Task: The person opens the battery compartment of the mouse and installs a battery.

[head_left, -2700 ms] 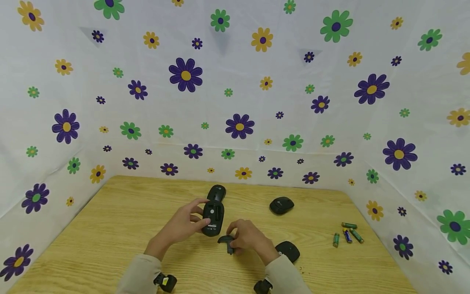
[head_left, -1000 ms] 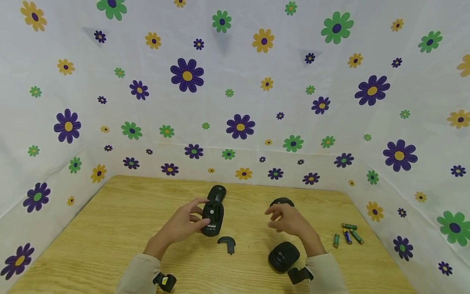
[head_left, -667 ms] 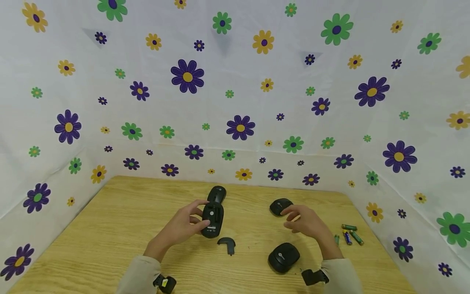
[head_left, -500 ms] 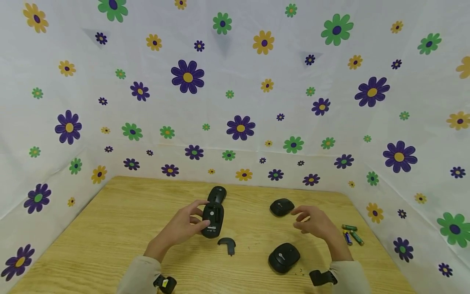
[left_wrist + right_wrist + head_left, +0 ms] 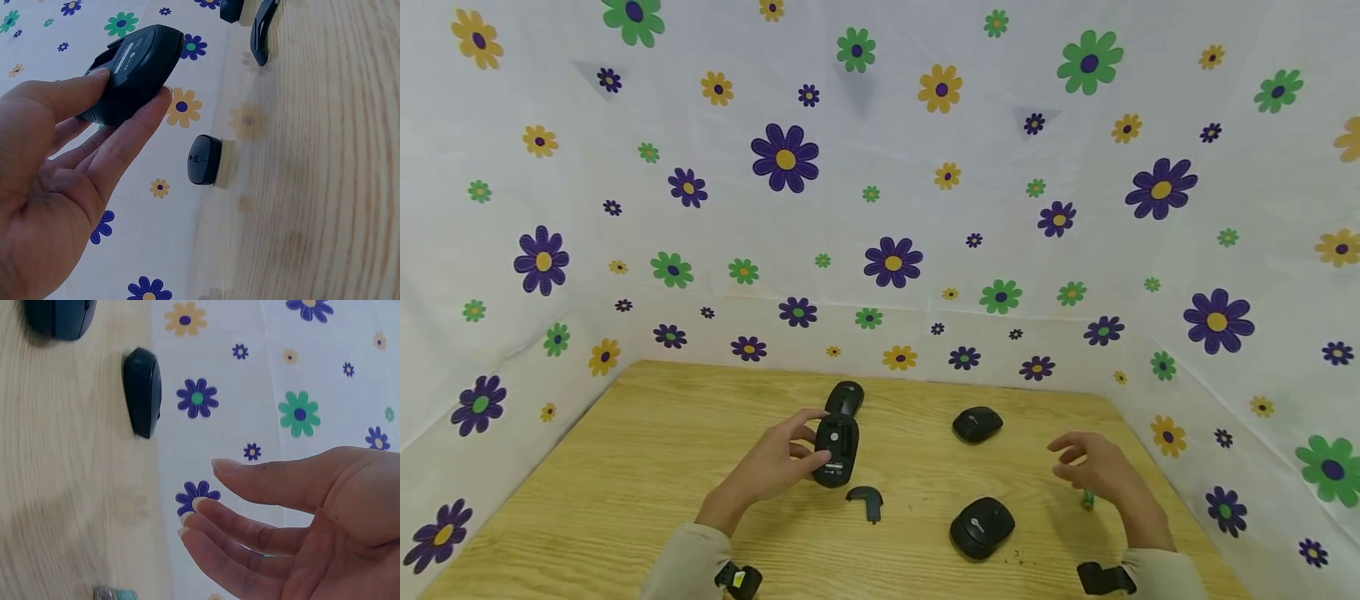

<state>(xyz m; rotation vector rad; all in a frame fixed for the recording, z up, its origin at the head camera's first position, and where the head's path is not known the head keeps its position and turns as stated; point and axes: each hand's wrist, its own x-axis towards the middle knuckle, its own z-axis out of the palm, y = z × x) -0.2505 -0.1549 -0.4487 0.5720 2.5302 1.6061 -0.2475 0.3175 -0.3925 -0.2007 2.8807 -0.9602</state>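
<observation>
Flowered cloth (image 5: 850,208) walled the desk (image 5: 662,467) as the left hand (image 5: 778,462) pinched an upturned mouse (image 5: 841,457) mid-desk and, nearer the right edge, the right hand (image 5: 1097,468), loosely parted, holding nothing, hung over a half-hidden green battery (image 5: 1087,502), its showing end toward the near edge.

In the head view, the site is presenting as a screened tabletop booth, set up for recording. A white flower-printed sheet (image 5: 835,217) is hanging at 12 o'clock, with matching sheeting standing at 9 and 3 o'clock. These are enclosing a wood-grain table (image 5: 647,450), which is spreading towards 6 o'clock. A left wrist camera (image 5: 743,582) is showing at 7 o'clock, a right wrist camera (image 5: 1101,578) near 5 o'clock. The sheeting is hiding the wider room.
</observation>
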